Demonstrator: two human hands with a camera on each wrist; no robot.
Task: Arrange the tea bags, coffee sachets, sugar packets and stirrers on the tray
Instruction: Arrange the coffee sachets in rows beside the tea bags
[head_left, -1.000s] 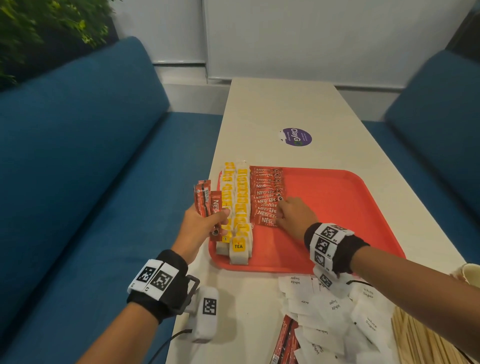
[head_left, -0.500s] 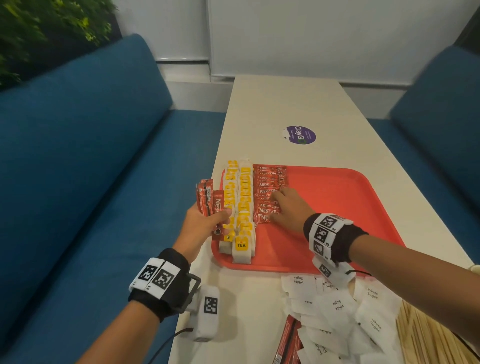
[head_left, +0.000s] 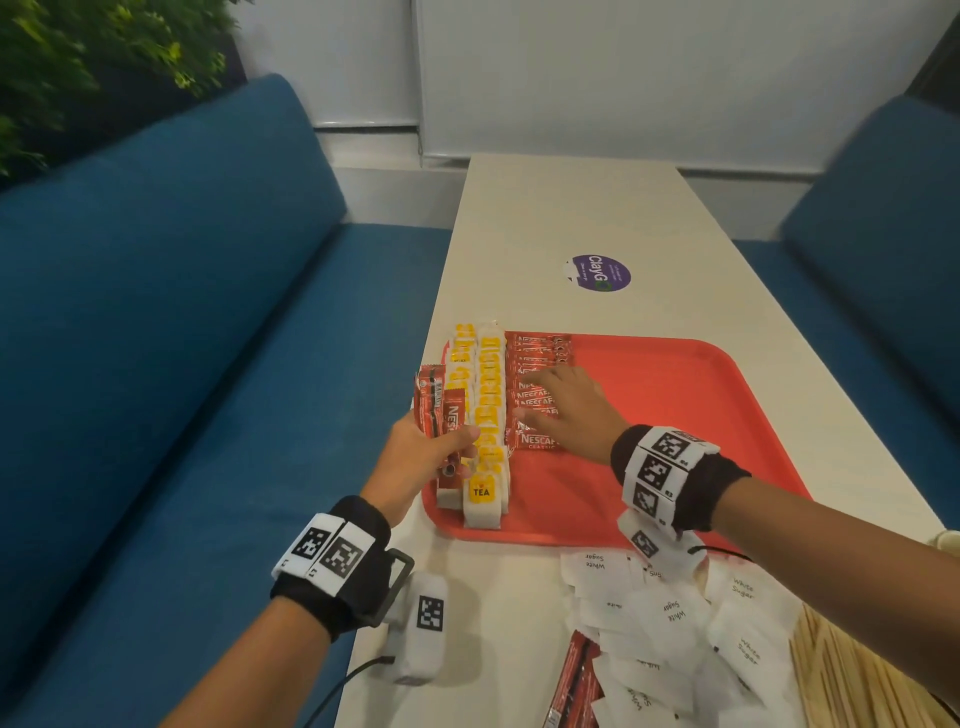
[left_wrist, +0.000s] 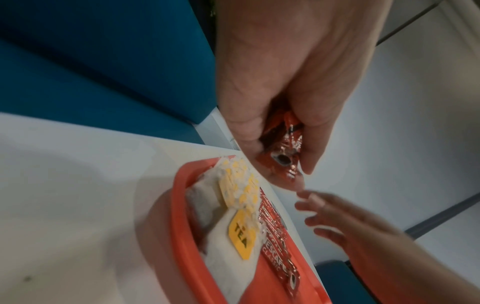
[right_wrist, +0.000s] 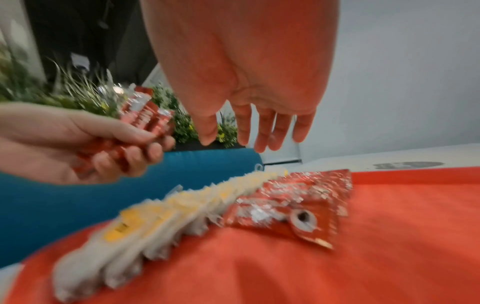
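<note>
Head view gives me the clearest read: my left hand (head_left: 415, 457) hovers at the tray's 9 o'clock edge, its grip curled round a small bunch of red coffee sachets (head_left: 436, 405) that stand upright above the fist. How many are in the bunch I cannot count. My right hand (head_left: 569, 410) floats over the laid row of Nescafe sachets (head_left: 537, 441) on the red tray (head_left: 675, 395), grip wide, fingers spread and loosely straight, holding nothing; the right wrist view shows the fingertips (right_wrist: 262, 142) clear of the packets below. The hand hides the middle of that row.

Two rows of yellow-tagged tea bags (head_left: 488, 415) run along the tray's 9 o'clock side, touching the coffee row; the left hand covers part of the outer one.

On the white bench (head_left: 545, 208) at 6 o'clock from the tray lies a loose heap of white sugar packets (head_left: 670, 618), partly under my right wrist. More red sachets (head_left: 576, 675) and the wooden stirrers (head_left: 841, 675) are cut off by the bottom edge. A purple round sticker (head_left: 597, 273) sits at 12 o'clock, its small print unreadable.

Both wrist views are motion-blurred, so packet lettering there is mostly lost.
</note>
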